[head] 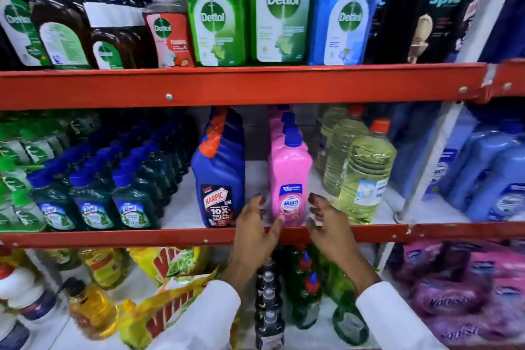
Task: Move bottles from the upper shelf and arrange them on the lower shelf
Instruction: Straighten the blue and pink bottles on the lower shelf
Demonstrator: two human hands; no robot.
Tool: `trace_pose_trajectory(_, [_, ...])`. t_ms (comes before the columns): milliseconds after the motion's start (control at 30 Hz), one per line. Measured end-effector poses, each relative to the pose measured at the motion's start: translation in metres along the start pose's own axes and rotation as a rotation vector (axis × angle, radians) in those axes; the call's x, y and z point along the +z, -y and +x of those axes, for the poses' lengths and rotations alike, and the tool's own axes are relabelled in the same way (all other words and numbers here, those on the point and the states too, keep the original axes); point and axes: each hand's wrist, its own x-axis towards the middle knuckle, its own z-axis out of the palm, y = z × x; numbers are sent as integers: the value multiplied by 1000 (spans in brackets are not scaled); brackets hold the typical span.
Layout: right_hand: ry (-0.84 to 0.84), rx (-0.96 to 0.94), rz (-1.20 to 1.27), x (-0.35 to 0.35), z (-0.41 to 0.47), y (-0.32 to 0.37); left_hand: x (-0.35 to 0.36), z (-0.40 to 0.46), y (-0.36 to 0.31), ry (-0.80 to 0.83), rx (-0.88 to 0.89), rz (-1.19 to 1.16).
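A pink bottle [289, 176] with a blue cap stands at the front of a row on the middle shelf [181, 212]. My left hand [257, 231] is spread open just left of its base, the thumb touching the bottle's lower edge. My right hand [328, 224] is open just right of the base, fingers apart, holding nothing. On the upper shelf [227, 85] stand two tall green bottles [279, 8], a blue bottle [345, 11] and several brown bottles [65, 34].
A row of blue Harpic bottles [218, 173] stands left of the pink row, and pale yellow bottles [363, 176] stand right of it. Dark green bottles [91, 196] fill the left. Below are spray bottles [270, 307], yellow pouches [173, 287] and purple packs [466, 293].
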Motion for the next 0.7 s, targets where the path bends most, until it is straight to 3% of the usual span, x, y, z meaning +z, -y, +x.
trace_pose_trajectory(100, [76,-64,-6,-1,5,-1,3,11,-2,79,-24,64])
trace_pose_trajectory(600, [58,-18,33,-1,8,-7,11,14,0,101,-73,102])
trace_pose_trajectory(700, [46,-41,116,-5,3,-6,13,7,-2,24,-101,26])
